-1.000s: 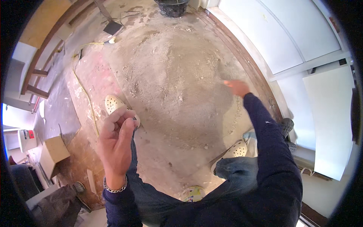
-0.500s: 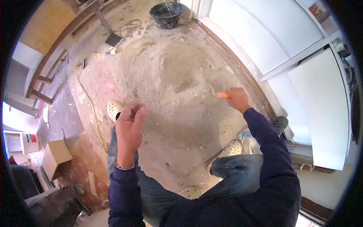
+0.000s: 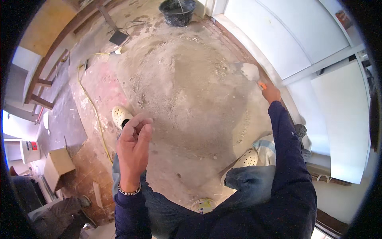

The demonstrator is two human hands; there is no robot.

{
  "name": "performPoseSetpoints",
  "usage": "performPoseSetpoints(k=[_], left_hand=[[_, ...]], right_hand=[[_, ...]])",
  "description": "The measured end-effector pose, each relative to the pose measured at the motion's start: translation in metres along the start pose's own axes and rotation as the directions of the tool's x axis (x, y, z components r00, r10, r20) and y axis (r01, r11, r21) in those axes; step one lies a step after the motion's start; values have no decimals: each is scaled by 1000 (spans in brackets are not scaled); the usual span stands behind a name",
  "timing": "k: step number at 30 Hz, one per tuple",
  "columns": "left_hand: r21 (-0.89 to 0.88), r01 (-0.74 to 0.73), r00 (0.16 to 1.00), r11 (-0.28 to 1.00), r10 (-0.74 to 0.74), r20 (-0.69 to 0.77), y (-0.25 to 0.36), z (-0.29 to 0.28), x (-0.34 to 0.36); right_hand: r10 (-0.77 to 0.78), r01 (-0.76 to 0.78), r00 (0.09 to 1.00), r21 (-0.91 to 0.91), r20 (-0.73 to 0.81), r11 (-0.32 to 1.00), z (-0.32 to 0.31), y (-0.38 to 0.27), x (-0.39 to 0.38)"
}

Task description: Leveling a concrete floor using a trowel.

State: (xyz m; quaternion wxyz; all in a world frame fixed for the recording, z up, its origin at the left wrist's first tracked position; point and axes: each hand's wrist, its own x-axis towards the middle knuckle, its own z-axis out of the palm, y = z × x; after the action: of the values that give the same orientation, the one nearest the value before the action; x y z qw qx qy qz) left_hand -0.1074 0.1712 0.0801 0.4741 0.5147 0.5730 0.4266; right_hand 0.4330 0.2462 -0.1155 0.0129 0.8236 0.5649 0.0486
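My right hand (image 3: 271, 93) grips the orange handle of a trowel (image 3: 250, 71), its broad pale blade at the right edge of a spread mound of grey-beige powder (image 3: 195, 95) on the floor. My left hand (image 3: 135, 147), dusty at the fingertips and with a chain bracelet at the wrist, hangs in the air before the near left side of the mound. Its fingers are loosely curled, the thumb a little apart, and nothing shows in them.
A black bucket (image 3: 177, 14) stands beyond the mound. White panels (image 3: 286, 36) line the right. My pale clogs (image 3: 120, 116) flank the powder; a bag (image 3: 266, 149) lies by the right one. A yellow cord (image 3: 92, 104) runs along the left. A tub (image 3: 203, 204) sits between my legs.
My right hand has swung right and away from me with the trowel, whose blade now shows clear of the powder. The ridge there looks flatter. My left hand has barely moved.
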Motion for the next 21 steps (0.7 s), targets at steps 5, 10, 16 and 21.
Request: performPoseSetpoints(k=[5, 10, 16, 21], left_hand=[[-74, 9, 1000, 997, -10, -17, 8, -11, 1], [-132, -7, 1000, 991, 7, -3, 1, -14, 0], [15, -5, 997, 1000, 6, -77, -7, -6, 3], [31, -10, 997, 999, 12, -80, 0, 11, 10]], right_hand=[[82, -73, 969, -46, 231, 996, 26, -8, 24], [-324, 301, 919, 130, 226, 945, 54, -43, 21], [-475, 459, 831, 126, 290, 879, 21, -115, -12], [-510, 509, 832, 63, 219, 858, -24, -103, -51]])
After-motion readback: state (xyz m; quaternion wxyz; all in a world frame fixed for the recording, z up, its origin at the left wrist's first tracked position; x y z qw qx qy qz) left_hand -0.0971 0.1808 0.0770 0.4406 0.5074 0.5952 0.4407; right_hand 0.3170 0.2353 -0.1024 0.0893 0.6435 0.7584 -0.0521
